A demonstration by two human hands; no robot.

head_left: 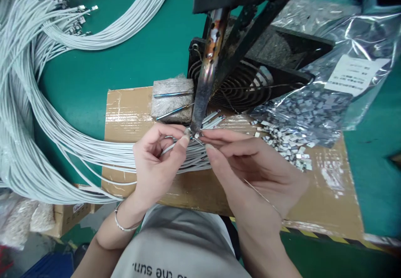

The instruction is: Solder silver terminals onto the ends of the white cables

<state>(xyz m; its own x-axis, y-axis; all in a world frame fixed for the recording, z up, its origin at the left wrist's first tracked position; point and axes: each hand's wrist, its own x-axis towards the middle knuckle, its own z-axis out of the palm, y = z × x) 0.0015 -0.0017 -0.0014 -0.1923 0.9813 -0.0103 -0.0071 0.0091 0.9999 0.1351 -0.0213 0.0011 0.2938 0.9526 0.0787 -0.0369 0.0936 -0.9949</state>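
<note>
My left hand (161,157) is closed in a pinch on the end of a white cable (167,149), right beneath the tip of a mounted soldering iron (205,82). A thin strand of solder wire (261,195) runs across my right hand (250,165), whose thumb and fingers are closed around it close to that tip. Between the two sets of fingertips lies a tiny metallic part (196,135), too small to make out well. Under my hands a bundle of white cables (109,155) stretches in from the left, with stripped ends behind the tip.
A wrapped block (172,98) bearing two thin metal rods stands left of the iron. Behind it is a black fan (247,86) with a wire guard. Small connectors (294,146) are heaped at right beside a clear bag (354,73). Cardboard (326,194) covers the green table (103,69).
</note>
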